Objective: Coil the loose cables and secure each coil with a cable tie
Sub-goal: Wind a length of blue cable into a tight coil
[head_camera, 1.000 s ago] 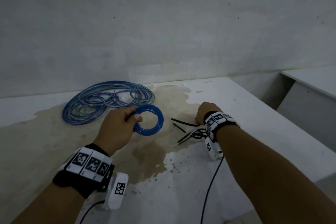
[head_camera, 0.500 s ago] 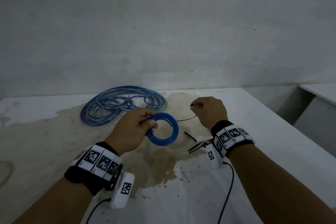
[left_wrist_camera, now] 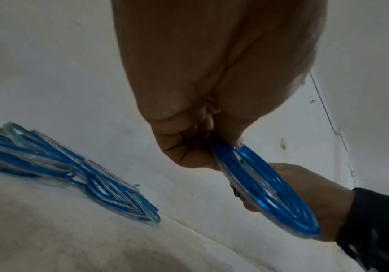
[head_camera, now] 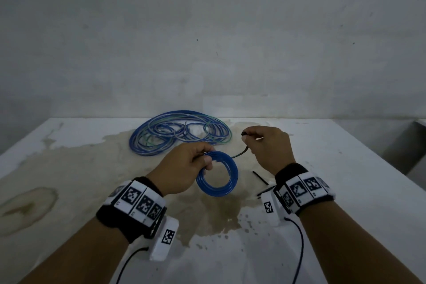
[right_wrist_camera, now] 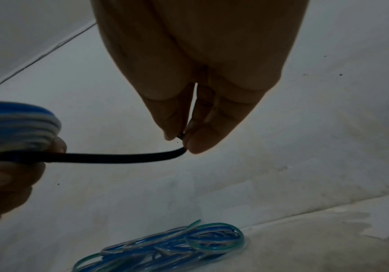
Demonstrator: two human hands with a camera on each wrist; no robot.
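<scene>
Two hands work the blue coil: left hand pinches its rim steady, right hand pinches the black cable tie beside it, apparently to thread.

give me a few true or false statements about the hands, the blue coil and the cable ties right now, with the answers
1. The left hand holds the small blue coil. True.
2. The right hand is empty. False: it pinches a black cable tie.
3. The pile of loose cables lies on the table. True.
4. The small coil rests flat on the table. False: it is held up above it.
5. Spare black ties lie by the right wrist. True.
</scene>
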